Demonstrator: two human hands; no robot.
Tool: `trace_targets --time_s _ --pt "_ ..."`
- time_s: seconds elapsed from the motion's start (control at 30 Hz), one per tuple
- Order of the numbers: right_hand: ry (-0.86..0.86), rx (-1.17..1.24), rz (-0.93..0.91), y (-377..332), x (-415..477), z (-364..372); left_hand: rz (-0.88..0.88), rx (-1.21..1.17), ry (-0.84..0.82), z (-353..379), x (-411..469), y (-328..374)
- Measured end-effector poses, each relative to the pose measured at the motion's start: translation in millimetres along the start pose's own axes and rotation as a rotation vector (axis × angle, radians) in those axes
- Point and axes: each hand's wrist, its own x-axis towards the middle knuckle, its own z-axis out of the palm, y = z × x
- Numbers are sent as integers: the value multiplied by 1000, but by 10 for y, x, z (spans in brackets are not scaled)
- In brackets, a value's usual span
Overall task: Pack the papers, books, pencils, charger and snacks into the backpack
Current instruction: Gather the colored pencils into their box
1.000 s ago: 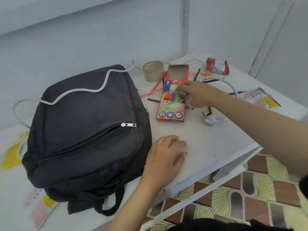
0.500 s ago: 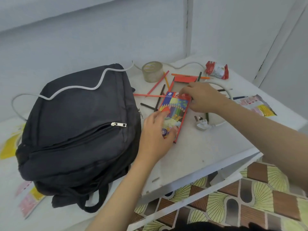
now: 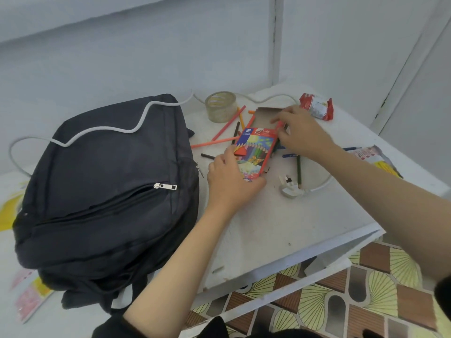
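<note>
A black backpack [image 3: 107, 186] lies zipped on the white table [image 3: 280, 228], with the white charger cable [image 3: 102, 129] draped over its top. My left hand [image 3: 229, 176] grips the near end of the red coloured-pencil box [image 3: 256, 148]. My right hand [image 3: 302, 132] is at the box's open flap, fingers pinched on a red pencil at the box's right edge. Loose pencils [image 3: 227, 129] lie scattered around the box. The white plug [image 3: 290, 187] rests just right of my left hand. A red snack pack [image 3: 317, 107] sits at the back.
A roll of clear tape [image 3: 220, 106] stands behind the pencils. Another snack packet [image 3: 373, 159] lies at the far right, and pink and yellow packets [image 3: 29, 298] sit at the table's left front. The table edge drops to a patterned floor [image 3: 341, 301].
My left hand moved from the bare table to the pencil box and now holds its near end. My right hand shifted up to the open flap and pinched a red pencil.
</note>
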Motion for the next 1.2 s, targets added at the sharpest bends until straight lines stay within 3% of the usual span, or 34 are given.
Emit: trace_targets --time_s 0.07,0.17,0.23,0.37,0.57,0.67,0.93,1.2 --pt "119 2 19 28 28 -35 61 -54 48 -55 -24 5" --pt "152 -32 67 92 95 -131 167 -106 99 -130 -55 -31" --pt "158 2 136 112 119 -223 207 -149 93 -168 -50 -73" --pt "332 -16 182 152 72 -436 235 -192 68 -261 -90 -102" --pt "341 588 381 299 -113 -666 346 -206 -86 -404 -157 -149" --pt "306 705 424 339 -361 -722 392 -75 -174 -480 -229 -153" --pt "414 614 442 382 -1161 -787 402 -57 -390 -559 -467 -248" --pt "239 487 449 285 -1692 -719 404 13 -594 -573 -746 -366"
